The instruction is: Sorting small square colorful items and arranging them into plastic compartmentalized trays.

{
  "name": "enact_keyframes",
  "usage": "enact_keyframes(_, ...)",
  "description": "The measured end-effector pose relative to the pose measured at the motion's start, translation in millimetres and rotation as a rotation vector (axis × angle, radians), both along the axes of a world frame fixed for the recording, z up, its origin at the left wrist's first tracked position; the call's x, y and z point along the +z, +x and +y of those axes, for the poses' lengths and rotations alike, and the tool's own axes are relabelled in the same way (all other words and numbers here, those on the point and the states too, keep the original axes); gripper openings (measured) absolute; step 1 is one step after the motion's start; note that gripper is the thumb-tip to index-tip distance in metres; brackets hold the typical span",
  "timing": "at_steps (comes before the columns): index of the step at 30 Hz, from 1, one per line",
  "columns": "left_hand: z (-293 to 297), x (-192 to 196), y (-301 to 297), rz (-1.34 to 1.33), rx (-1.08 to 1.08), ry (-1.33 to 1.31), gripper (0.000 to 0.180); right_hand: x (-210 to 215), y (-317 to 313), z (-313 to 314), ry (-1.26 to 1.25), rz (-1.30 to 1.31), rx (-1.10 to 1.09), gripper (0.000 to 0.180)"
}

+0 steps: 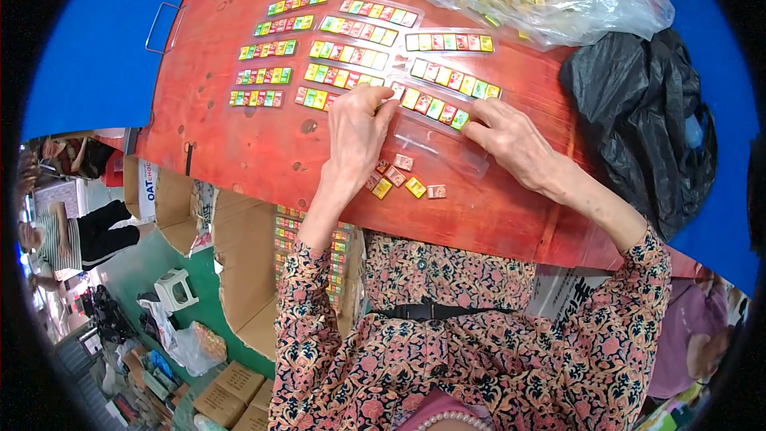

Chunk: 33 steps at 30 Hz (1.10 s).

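A row of small, colourful candy-sized boxes (435,107) sits in a clear plastic tray (435,144) on the red table. My left hand (357,132) is closed in a pinch at the row's left end, at a small reddish-white box (396,91). At the right end of that row, my right hand (511,142) has its thumb and fingertips closed on the tray's edge. Several loose little boxes, among them a yellow one (415,187) and a pink one (403,162), lie on the table nearer to me.
More filled trays (267,49) lie in columns ahead and to the left. A large clear bag (550,8) of small boxes covers the far edge. At the right slumps a black plastic bag (638,112). Below the table's edge stands an open carton (247,271) holding filled trays.
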<state>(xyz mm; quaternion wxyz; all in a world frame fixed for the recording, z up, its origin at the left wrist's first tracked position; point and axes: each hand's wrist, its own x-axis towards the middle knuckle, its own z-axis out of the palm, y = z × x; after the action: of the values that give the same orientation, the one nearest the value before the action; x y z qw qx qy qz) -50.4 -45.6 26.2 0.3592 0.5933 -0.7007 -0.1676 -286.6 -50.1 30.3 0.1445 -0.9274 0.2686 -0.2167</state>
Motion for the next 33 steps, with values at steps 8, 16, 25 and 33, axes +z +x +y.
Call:
enact_keyframes(8,-4.2,-2.3,-1.3,-0.240,-0.046,0.022,0.012,-4.7,-4.8,4.8,0.080,-0.039,-0.052,0.015)
enact_keyframes(16,-4.3,-1.6,-2.2,-0.280,-0.056,0.025,0.013,-8.2,-3.5,2.5,0.087,-0.034,-0.131,0.010)
enact_keyframes(25,-5.4,-4.1,-1.8,-0.239,-0.083,-0.033,0.012,-6.0,3.1,4.1,0.084,-0.090,-0.162,0.005)
enact_keyframes(33,-5.3,-4.8,-1.3,-0.238,-0.091,-0.032,0.012,-7.1,-4.0,7.1,0.226,-0.053,-0.283,0.006)
